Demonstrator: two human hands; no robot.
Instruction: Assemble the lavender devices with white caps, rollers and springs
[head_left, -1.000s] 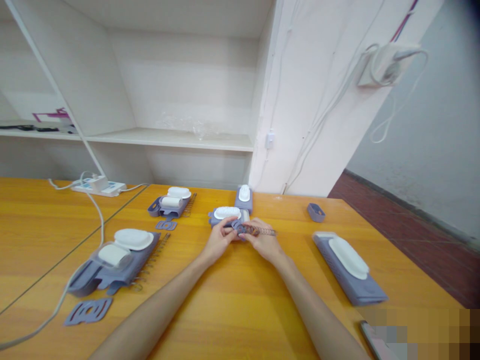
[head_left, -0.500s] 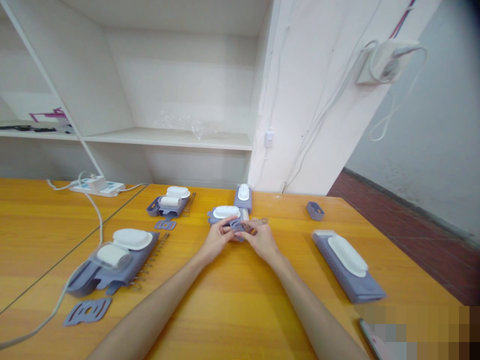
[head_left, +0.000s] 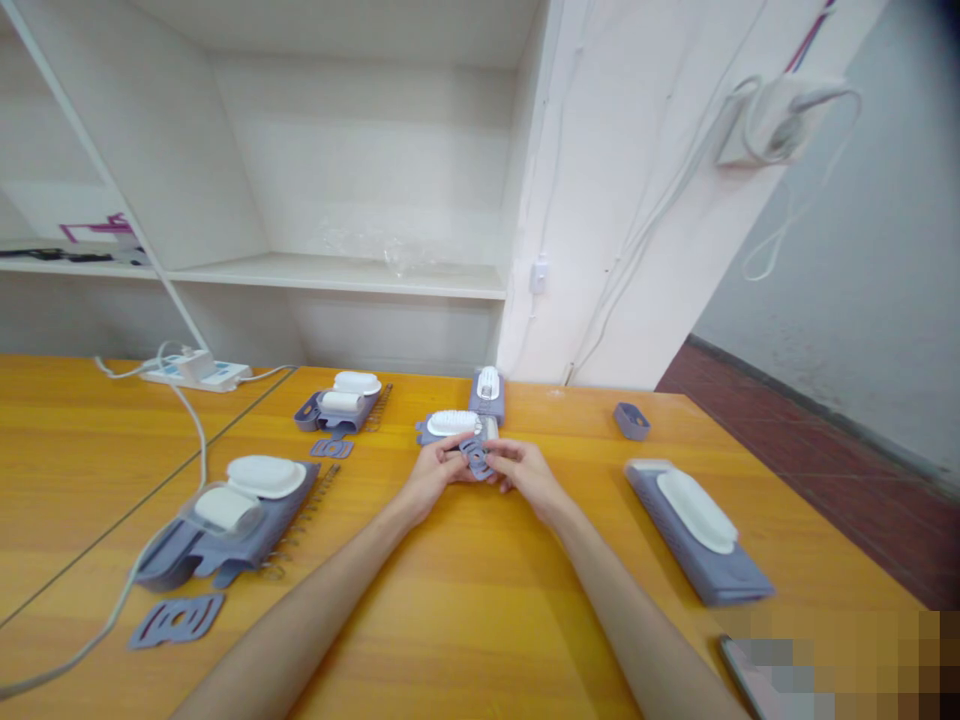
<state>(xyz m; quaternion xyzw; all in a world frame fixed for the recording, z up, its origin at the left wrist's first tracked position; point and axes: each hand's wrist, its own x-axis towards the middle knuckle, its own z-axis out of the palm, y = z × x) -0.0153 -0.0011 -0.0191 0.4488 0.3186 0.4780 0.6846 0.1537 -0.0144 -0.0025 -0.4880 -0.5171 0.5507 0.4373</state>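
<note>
My left hand (head_left: 435, 472) and my right hand (head_left: 527, 472) meet over the middle of the wooden table (head_left: 465, 600). Both pinch a small flat purple plastic piece with cut-out slots (head_left: 475, 455), held between their fingertips. Just behind the hands lies a purple tray with a white oval brush (head_left: 450, 424) and a small upright purple and white unit (head_left: 488, 391). The long comb-like strip seen earlier is hidden or out of sight.
A purple set with white parts (head_left: 225, 515) and a loose flat purple piece (head_left: 175, 620) lie at left; another set (head_left: 341, 405) sits further back. A long purple unit with a white pad (head_left: 697, 530) lies at right, a small purple cup (head_left: 631, 420) beyond. A power strip (head_left: 196, 372) and cable run left.
The long toothed strip that my right hand held out to the right has gone from sight. Both hands have drawn closer round the flat purple piece, which now faces up.
</note>
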